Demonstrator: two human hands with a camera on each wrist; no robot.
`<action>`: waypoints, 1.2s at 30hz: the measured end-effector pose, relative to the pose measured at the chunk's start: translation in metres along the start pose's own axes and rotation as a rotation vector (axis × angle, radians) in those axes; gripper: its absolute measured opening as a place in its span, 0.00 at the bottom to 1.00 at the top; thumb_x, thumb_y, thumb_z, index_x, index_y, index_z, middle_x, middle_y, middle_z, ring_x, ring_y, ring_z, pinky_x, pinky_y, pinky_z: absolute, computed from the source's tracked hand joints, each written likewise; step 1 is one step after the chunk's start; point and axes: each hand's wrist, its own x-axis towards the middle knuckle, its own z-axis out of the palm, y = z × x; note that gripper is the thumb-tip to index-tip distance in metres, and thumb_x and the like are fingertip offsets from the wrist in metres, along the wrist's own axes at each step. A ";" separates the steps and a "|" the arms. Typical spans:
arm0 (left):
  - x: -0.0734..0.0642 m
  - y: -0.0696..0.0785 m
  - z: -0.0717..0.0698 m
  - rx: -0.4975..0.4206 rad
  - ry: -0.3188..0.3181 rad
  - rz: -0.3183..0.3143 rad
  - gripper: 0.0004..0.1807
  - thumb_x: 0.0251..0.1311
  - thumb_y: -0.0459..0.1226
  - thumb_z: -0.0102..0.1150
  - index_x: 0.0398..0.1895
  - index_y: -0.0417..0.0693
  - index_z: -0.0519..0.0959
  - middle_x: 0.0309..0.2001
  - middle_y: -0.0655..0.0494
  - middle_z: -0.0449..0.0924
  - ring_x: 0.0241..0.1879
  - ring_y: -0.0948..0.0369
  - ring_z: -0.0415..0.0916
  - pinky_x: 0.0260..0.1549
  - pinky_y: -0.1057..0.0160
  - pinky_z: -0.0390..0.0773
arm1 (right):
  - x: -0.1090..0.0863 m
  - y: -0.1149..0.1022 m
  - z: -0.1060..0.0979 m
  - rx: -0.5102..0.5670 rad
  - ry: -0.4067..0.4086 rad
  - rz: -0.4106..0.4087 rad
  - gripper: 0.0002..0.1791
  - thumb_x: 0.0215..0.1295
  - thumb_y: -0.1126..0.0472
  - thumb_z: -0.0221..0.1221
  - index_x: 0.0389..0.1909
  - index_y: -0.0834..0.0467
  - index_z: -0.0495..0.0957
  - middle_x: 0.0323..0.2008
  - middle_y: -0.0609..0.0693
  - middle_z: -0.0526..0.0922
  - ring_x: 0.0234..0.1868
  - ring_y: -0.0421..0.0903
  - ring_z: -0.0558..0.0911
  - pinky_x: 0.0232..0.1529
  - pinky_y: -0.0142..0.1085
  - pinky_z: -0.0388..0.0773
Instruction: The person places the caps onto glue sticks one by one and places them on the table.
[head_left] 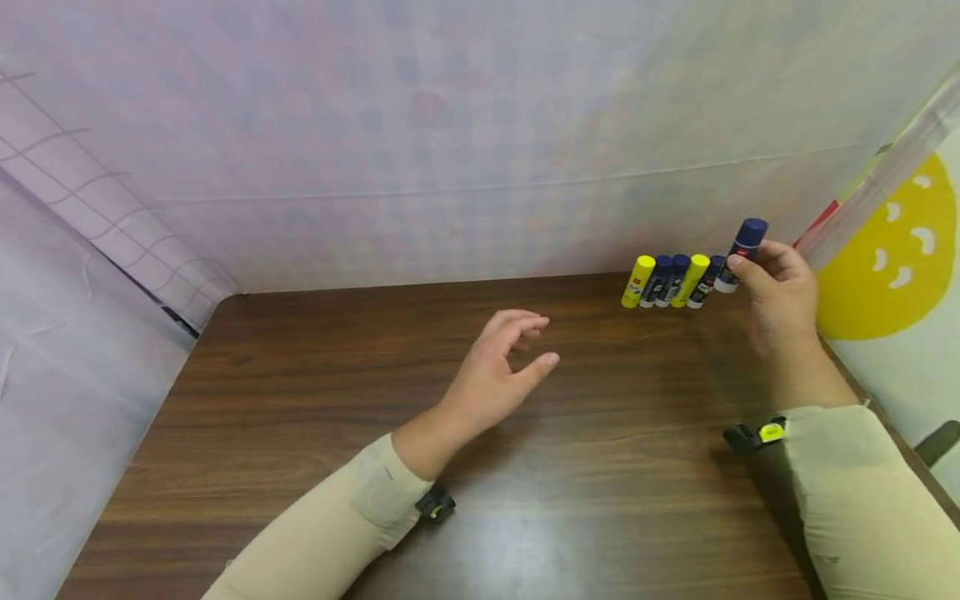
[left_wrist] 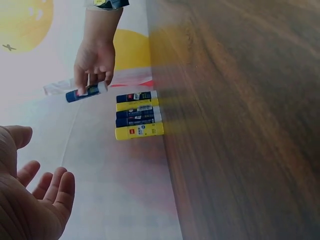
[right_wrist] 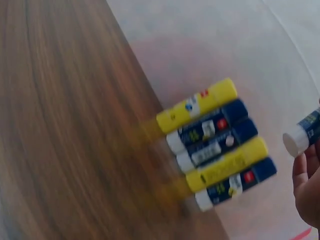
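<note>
My right hand (head_left: 783, 292) pinches a dark blue glue stick (head_left: 742, 254) between thumb and fingers, its blue cap up and its white base down, slightly tilted. Just left of it, a row of upright glue sticks stands side by side at the table's back edge. From the left these are a yellow glue stick (head_left: 637, 282), two dark blue ones, another yellow glue stick (head_left: 690, 281) and a dark blue glue stick (right_wrist: 236, 183). Over the middle of the table, my left hand (head_left: 495, 371) is held with fingers apart and loosely bent, nothing in it.
The brown wooden table (head_left: 300, 417) meets a pale patterned cloth (head_left: 420, 208) right behind the row. At the right side hangs a sheet with a large yellow shape (head_left: 892, 258). A white cloth (head_left: 67, 375) drapes beyond the left edge.
</note>
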 end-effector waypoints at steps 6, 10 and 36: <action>-0.001 0.000 -0.001 0.004 -0.005 0.002 0.25 0.70 0.41 0.66 0.68 0.47 0.76 0.65 0.54 0.73 0.60 0.52 0.77 0.62 0.54 0.81 | 0.009 0.009 -0.021 -0.081 0.095 -0.004 0.15 0.59 0.74 0.71 0.44 0.58 0.83 0.37 0.45 0.85 0.42 0.40 0.79 0.42 0.20 0.81; -0.001 0.000 -0.001 -0.001 -0.009 -0.006 0.26 0.70 0.41 0.67 0.68 0.46 0.76 0.65 0.54 0.74 0.60 0.51 0.78 0.62 0.54 0.81 | 0.012 0.014 -0.033 -0.188 0.116 0.034 0.14 0.60 0.71 0.72 0.43 0.55 0.83 0.37 0.41 0.85 0.42 0.37 0.79 0.41 0.18 0.79; -0.002 0.003 0.003 0.021 -0.056 -0.059 0.25 0.71 0.43 0.66 0.68 0.51 0.76 0.65 0.59 0.73 0.59 0.58 0.77 0.61 0.55 0.82 | 0.031 0.042 -0.055 -0.378 -0.031 0.287 0.15 0.65 0.64 0.70 0.48 0.49 0.78 0.36 0.34 0.82 0.33 0.29 0.82 0.33 0.22 0.85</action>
